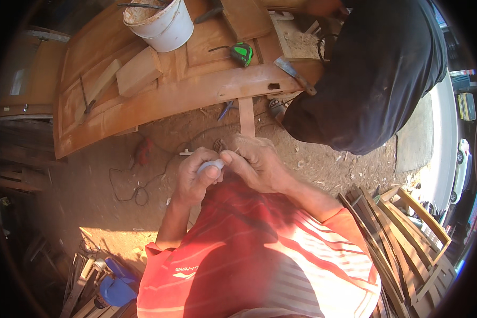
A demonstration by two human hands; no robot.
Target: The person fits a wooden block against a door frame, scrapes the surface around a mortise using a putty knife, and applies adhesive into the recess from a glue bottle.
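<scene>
In front of my red shirt, both my hands meet over the floor. My left hand (197, 176) is closed around a small whitish, rounded object (211, 165), its thumb lying along it. Most of that object is hidden by my fingers, so its kind does not show. My right hand (261, 163) is closed too, with thumb and forefinger pinched at the object's right end. Whether the right fingers hold anything else cannot be seen. A small white tip (185, 152) shows beside my left fingers.
Ahead lies a wooden door panel (196, 79) bearing a white bucket (169, 29), wood blocks (138, 71), a green tape measure (241, 53) and a scraper (297, 76). A person in dark clothes (376, 79) bends close at right. Wooden frames (408, 233) lean at lower right; a cable (138, 196) crosses the ground.
</scene>
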